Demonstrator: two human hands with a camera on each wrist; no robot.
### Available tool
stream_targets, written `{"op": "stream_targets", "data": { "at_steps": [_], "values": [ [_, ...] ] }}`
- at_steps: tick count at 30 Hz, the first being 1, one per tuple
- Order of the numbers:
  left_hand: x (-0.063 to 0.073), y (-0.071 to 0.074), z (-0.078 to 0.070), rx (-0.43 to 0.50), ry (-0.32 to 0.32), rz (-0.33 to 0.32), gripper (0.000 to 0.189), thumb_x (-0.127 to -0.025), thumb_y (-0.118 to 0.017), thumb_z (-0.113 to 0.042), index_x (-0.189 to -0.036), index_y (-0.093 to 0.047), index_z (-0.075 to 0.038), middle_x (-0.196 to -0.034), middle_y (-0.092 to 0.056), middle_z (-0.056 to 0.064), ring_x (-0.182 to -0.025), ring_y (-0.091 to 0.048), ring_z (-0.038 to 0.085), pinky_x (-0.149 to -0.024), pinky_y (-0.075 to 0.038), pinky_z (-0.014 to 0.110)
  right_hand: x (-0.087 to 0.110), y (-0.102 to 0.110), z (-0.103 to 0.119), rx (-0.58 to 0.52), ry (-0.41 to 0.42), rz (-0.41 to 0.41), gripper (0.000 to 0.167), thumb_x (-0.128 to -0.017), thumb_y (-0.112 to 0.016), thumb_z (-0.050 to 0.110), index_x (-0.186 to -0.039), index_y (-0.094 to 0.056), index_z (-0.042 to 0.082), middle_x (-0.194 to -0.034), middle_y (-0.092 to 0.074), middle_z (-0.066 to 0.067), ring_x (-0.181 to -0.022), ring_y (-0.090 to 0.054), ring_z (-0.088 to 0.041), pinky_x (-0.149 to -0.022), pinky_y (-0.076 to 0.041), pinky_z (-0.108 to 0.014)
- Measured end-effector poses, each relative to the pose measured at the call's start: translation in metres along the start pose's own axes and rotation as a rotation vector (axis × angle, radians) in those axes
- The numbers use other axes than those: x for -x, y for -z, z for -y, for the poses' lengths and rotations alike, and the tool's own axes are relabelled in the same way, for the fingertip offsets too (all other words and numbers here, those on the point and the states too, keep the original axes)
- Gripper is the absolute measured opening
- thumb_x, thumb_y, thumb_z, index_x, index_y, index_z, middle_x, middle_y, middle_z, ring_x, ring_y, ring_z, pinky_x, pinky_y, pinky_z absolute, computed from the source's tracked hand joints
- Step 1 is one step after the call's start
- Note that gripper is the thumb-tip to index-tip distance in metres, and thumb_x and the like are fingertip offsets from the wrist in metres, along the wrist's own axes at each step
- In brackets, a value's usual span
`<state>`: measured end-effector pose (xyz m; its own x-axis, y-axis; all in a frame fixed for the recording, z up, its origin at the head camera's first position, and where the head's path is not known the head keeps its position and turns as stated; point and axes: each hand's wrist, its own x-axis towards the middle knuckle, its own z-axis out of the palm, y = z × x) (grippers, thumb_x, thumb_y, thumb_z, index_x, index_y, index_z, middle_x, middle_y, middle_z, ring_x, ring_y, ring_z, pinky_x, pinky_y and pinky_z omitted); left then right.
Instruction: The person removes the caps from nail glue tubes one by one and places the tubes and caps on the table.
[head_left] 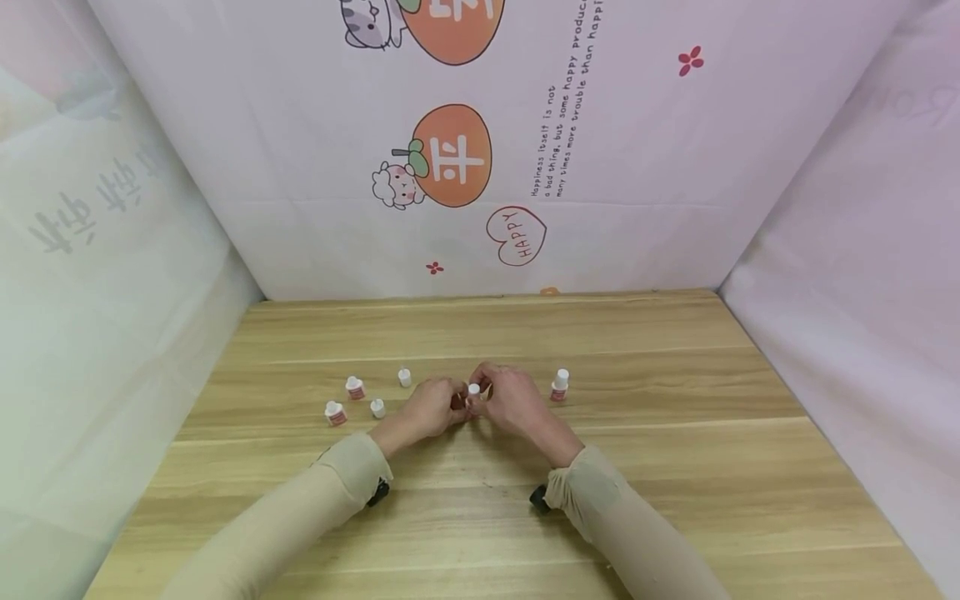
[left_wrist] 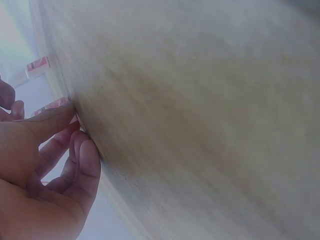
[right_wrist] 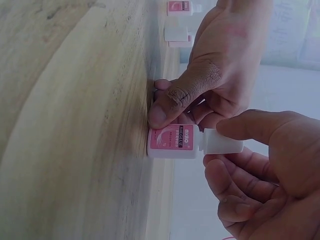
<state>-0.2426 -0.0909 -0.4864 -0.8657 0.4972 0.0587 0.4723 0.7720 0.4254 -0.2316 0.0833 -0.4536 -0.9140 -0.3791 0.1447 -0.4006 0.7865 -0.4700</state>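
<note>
While my left hand (right_wrist: 220, 67) pinches bottle (right_wrist: 172, 141), my right hand (right_wrist: 282, 182) grips white cap (right_wrist: 223, 142); I note spill risk: uneven twist could tip bottle, should left hold slip.

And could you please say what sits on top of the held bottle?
A white cap, pinched by the right hand; the opening of the bottle is covered from view.

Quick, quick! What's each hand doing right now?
Left hand: closed, holding the little bottle by its lower part.
Right hand: closed, pinching that bottle's white cap.
</note>
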Motion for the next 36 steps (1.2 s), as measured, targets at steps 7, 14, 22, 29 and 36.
{"op": "stream_targets", "data": {
  "at_steps": [7,14,22,29,36],
  "values": [
    [-0.0007,0.0007,-0.0006,0.001,0.008,0.014,0.018,-0.087,-0.078,-0.021,-0.098,-0.068,-0.009,-0.081,-0.067,0.001,-0.073,-0.058,0.012,-0.071,-0.049,0.030,0.0004,0.0012,0.0004,-0.005,0.000,-0.008,0.019,-0.085,-0.077,0.024,-0.099,-0.065,0.019,-0.090,-0.072,0.002,-0.077,-0.061,-0.013,-0.073,-0.049,-0.031],
    [-0.0002,0.0018,-0.0014,0.008,0.006,0.016,0.018,-0.088,-0.078,-0.022,-0.097,-0.069,-0.010,-0.081,-0.067,0.002,-0.073,-0.058,0.012,-0.071,-0.049,0.031,-0.0002,0.0015,-0.0001,-0.022,-0.025,-0.013,0.020,-0.084,-0.079,0.027,-0.094,-0.064,0.019,-0.085,-0.070,0.004,-0.076,-0.060,-0.012,-0.072,-0.048,-0.030],
    [-0.0003,0.0020,-0.0009,0.001,-0.006,0.010,0.019,-0.088,-0.077,-0.023,-0.097,-0.068,-0.009,-0.081,-0.067,0.002,-0.072,-0.057,0.011,-0.069,-0.048,0.030,-0.0005,0.0015,0.0000,-0.001,0.003,-0.010,0.017,-0.085,-0.078,0.024,-0.096,-0.065,0.019,-0.088,-0.072,0.003,-0.078,-0.062,-0.013,-0.073,-0.048,-0.031],
    [-0.0002,0.0021,-0.0007,-0.004,-0.022,-0.001,0.015,-0.087,-0.078,-0.022,-0.090,-0.067,-0.012,-0.078,-0.067,0.001,-0.071,-0.057,0.011,-0.068,-0.048,0.029,0.0002,0.0027,-0.0003,-0.008,-0.024,-0.003,0.024,-0.083,-0.081,0.030,-0.097,-0.065,0.020,-0.089,-0.072,0.004,-0.078,-0.062,-0.011,-0.074,-0.049,-0.031],
    [0.0000,0.0025,-0.0005,-0.001,-0.020,0.000,0.016,-0.087,-0.078,-0.021,-0.090,-0.067,-0.011,-0.079,-0.067,0.002,-0.071,-0.057,0.011,-0.067,-0.048,0.029,0.0008,0.0037,-0.0001,-0.004,-0.010,-0.006,0.021,-0.084,-0.080,0.029,-0.094,-0.064,0.020,-0.086,-0.072,0.003,-0.078,-0.061,-0.013,-0.073,-0.048,-0.031]
  ]
}}
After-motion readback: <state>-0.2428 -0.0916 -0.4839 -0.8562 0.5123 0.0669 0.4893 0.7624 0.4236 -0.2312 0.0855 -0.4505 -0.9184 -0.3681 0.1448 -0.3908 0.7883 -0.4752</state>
